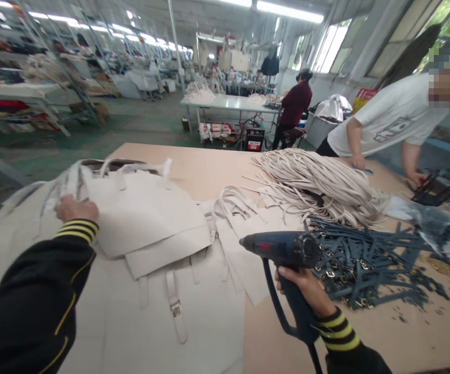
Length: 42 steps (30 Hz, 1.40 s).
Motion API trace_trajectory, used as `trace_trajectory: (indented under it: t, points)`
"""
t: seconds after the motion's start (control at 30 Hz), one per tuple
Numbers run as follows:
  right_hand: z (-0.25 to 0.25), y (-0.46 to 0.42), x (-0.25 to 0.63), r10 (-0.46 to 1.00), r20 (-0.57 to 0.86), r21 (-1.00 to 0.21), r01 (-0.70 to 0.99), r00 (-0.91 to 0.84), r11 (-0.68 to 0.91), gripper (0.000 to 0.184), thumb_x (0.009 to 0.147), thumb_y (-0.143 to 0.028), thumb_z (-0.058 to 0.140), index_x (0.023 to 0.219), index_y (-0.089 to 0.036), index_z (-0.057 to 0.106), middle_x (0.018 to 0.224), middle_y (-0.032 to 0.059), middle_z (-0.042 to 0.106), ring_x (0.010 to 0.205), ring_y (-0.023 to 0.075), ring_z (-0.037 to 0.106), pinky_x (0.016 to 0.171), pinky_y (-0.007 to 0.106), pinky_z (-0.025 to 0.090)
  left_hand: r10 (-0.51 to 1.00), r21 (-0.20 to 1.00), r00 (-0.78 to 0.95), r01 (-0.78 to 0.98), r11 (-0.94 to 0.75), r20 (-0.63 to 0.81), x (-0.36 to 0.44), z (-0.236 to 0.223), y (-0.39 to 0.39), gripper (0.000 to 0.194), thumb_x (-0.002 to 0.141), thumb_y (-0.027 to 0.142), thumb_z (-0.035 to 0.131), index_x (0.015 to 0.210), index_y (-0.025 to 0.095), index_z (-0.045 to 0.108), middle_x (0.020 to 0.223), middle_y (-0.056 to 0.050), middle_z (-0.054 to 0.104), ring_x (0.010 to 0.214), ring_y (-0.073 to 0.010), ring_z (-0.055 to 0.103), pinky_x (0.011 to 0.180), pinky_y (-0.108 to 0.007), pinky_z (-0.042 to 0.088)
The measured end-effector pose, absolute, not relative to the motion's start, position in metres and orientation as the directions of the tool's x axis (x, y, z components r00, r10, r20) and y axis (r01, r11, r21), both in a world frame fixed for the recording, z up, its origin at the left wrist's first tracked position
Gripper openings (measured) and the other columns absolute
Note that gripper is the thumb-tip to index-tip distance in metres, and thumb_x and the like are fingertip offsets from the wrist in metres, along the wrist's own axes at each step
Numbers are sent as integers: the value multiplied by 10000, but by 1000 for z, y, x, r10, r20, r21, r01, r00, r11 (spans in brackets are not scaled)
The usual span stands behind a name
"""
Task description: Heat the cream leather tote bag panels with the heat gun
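My right hand [304, 291] is closed round the handle of a dark blue heat gun [283, 249], whose nozzle points left over the table. My left hand [75, 209] is closed on the handles of a cream bag [139, 213] lying on a stack of cream bag pieces [162, 306]. One piece in front has a strap with a metal buckle [175, 307]. Both my sleeves are black with yellow stripes.
A heap of cream straps [314, 182] and a pile of dark blue buckled straps [365, 259] lie on the wooden table [209, 166]. A person in a white shirt [388, 119] leans over the far right corner. Another person [295, 106] stands further back.
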State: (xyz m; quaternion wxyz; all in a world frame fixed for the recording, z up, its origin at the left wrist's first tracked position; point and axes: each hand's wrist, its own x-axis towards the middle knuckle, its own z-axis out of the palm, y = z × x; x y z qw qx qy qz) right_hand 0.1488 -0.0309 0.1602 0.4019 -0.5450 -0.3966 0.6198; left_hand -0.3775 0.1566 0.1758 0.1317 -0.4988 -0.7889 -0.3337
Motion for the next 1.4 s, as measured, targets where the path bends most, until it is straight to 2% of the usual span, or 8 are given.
trace_trajectory:
  t: [0.1, 0.27, 0.43, 0.73, 0.9, 1.1, 1.3, 1.4]
  points:
    - [152, 5, 110, 931, -325, -936, -83, -167, -341, 219, 720, -342, 620, 760, -129, 585, 666, 30, 601, 546, 144, 573, 507, 263, 475, 713, 509, -469, 842, 182, 521, -322, 136, 126, 336, 688, 191, 451, 1013, 108, 461, 1168, -114, 496, 1142, -363, 386, 917, -597, 326]
    - [144, 27, 97, 940, -313, -945, -51, -136, -322, 239, 701, -370, 630, 724, -138, 573, 625, 12, 596, 524, 142, 577, 480, 250, 470, 943, 593, -19, 782, -194, 333, -196, 79, 89, 208, 799, 250, 376, 925, 184, 528, 849, -25, 644, 792, -139, 602, 756, -277, 503]
    - [151, 30, 130, 944, -325, -945, 6, 47, -326, 269, 657, -380, 671, 742, -146, 572, 605, 8, 607, 491, 144, 577, 452, 252, 480, 971, 556, 236, 804, -213, 31, -116, 37, 97, 271, 836, 173, 322, 1010, 157, 529, 1056, -82, 595, 1002, -135, 530, 910, -247, 399]
    - [144, 99, 172, 932, -224, -963, 81, 285, -256, 244, 639, -359, 668, 621, -129, 588, 498, 17, 597, 422, 133, 560, 403, 228, 478, 986, 379, 61, 925, 2, -155, -57, 6, 152, 291, 708, 157, 550, 992, 103, 519, 1007, -202, 564, 1003, -286, 518, 824, -411, 405]
    - [142, 99, 202, 890, -228, -948, 117, 395, -295, 202, 627, -318, 669, 599, -142, 574, 463, 3, 582, 396, 131, 540, 382, 224, 451, 969, 387, 87, 922, 8, -229, -60, 2, 159, 227, 760, 160, 481, 982, 142, 526, 957, -143, 616, 924, -220, 570, 783, -319, 424]
    - [148, -11, 227, 833, -336, -876, 180, 439, -448, 225, 572, -344, 710, 623, -151, 607, 516, 30, 615, 457, 179, 568, 405, 261, 447, 958, 438, 99, 898, 31, -271, -64, 1, 164, 215, 787, 167, 427, 964, 156, 548, 978, -103, 624, 930, -181, 568, 803, -271, 416]
    - [167, -135, 218, 717, -677, -682, 223, 166, -696, 374, 709, -507, 559, 756, -146, 646, 643, 44, 647, 642, 204, 592, 621, 293, 461, 951, 466, 54, 879, 98, -303, -63, 6, 165, 226, 759, 153, 457, 949, 120, 576, 1034, -108, 608, 970, -182, 548, 849, -263, 403]
    - [168, -158, 196, 712, -701, -668, 306, 50, -679, 383, 698, -520, 561, 713, -148, 651, 639, 41, 637, 667, 208, 582, 649, 292, 439, 963, 483, 29, 869, 108, -267, -56, 15, 160, 219, 749, 131, 456, 915, 120, 598, 996, -101, 625, 941, -181, 562, 839, -263, 413]
